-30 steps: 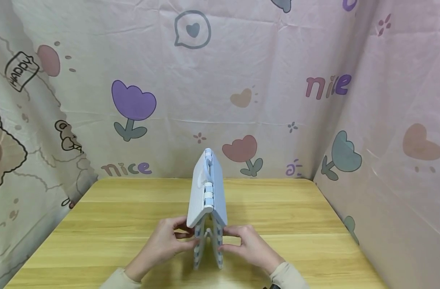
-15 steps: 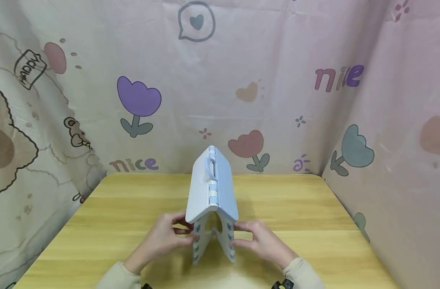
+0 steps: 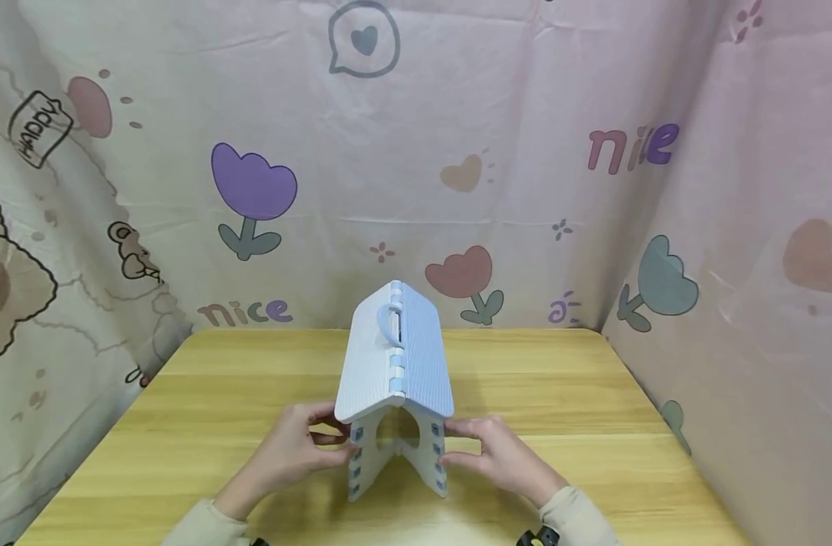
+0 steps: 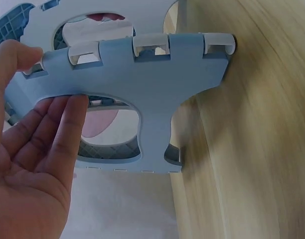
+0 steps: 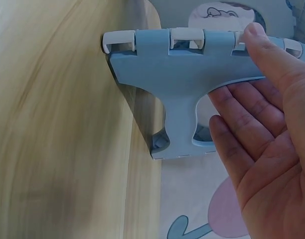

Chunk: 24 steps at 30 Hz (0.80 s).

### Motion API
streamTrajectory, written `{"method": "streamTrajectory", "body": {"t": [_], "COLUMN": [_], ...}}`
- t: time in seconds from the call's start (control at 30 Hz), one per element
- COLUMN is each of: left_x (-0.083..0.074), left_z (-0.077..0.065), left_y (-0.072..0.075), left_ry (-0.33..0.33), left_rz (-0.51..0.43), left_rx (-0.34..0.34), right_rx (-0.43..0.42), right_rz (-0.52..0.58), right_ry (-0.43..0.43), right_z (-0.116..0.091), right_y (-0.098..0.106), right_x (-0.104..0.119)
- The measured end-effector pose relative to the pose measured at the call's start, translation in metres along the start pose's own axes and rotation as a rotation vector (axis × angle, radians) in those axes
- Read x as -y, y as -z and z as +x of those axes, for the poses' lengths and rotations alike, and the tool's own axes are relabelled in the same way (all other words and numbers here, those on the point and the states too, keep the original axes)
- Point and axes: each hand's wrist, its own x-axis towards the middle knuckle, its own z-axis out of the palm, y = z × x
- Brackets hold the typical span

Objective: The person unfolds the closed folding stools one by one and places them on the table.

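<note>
Head view: the folding step stool [image 3: 425,349] stands partly spread near mid-table, its ridged plastic top pitched roof-like beneath a curved handle [image 3: 381,324]. The left hand [image 3: 289,451] and right hand [image 3: 500,459] grip opposite leg panels. Uneven pull could skew or tip the stool on the wood-grain table [image 3: 559,409].

Left wrist view: thumb and fingers clamp the smooth blue left panel [image 4: 150,74], fingers inside its curved cutout. Folding could nip the thumb at the white, squared hinge knuckles [image 4: 150,40].

Right wrist view: the grip on the right panel [image 5: 177,79] matches; a slipping thumb could release it.
</note>
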Motion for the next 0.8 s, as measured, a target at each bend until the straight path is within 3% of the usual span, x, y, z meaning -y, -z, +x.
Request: {"method": "streamTrajectory", "body": {"t": [0.33, 0.8], "left_x": [0.001, 0.002], "left_z": [-0.006, -0.008], "left_y": [0.003, 0.005], "left_ry": [-0.013, 0.0], "left_rz": [0.021, 0.025], "left_rx": [-0.011, -0.004], "right_rx": [0.023, 0.033], "right_rz": [0.031, 0.015], "right_ry": [-0.044, -0.042], "right_z": [-0.007, -0.014], "right_y": [0.006, 0.011], "right_x": [-0.002, -0.005]}}
